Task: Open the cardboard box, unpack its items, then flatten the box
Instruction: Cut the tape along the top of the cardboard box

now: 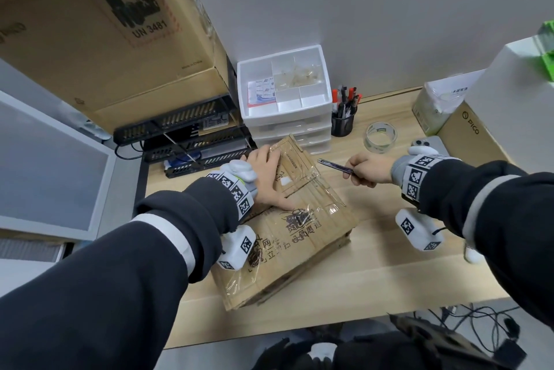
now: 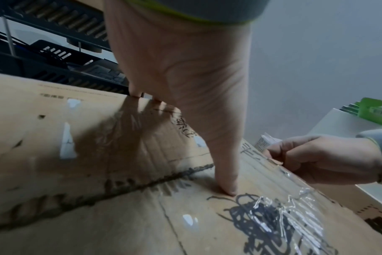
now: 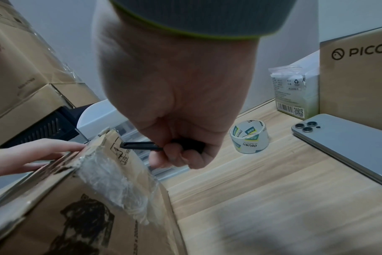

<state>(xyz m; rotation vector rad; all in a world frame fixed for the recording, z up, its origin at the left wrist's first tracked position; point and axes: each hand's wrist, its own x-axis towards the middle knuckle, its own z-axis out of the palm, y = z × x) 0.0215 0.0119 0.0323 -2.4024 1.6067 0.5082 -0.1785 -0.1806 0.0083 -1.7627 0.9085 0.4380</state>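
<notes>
Cardboard box (image 1: 287,237) taped shut on table (image 1: 389,264); L hand (image 1: 266,180) flat on top, R hand (image 1: 370,170) grip curled round cutter (image 1: 334,166)

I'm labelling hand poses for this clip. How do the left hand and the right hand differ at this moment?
The left hand lies flat with straight fingers on top of the cardboard box, pressing it down; the right hand is curled round a slim black cutter. The left hand touches the box, while the right hand hovers beside its far corner, the cutter pointing at it. Both wear grey wrist cuffs with marker tags.
</notes>
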